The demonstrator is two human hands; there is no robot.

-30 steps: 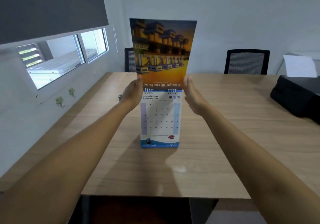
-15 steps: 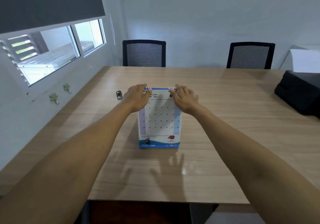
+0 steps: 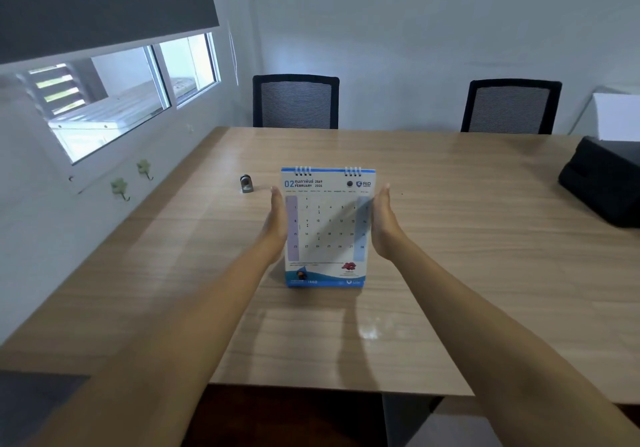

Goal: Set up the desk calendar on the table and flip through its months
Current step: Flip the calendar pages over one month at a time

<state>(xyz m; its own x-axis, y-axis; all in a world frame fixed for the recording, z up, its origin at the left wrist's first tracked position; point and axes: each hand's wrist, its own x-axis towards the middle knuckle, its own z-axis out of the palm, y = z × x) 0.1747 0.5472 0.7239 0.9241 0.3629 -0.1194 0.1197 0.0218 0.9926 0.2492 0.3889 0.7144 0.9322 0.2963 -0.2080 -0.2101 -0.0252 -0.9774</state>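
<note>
Down from the spiral binding, my left hand (image 3: 277,225) and right hand (image 3: 382,225) now flank, fingers straight, the white-and-blue February desk calendar (image 3: 328,228), upright on the pale wooden table (image 3: 467,273) near a small metal clip (image 3: 246,183).

Both my bare arms reach straight forward. My left hand (image 3: 277,225) and right hand (image 3: 382,225) stand edge-up, palms facing each other, fingers straight and together, no grip closed.

pale walls (image 3: 433,31); window (image 3: 114,100) – two chairs (image 3: 296,102)
</note>
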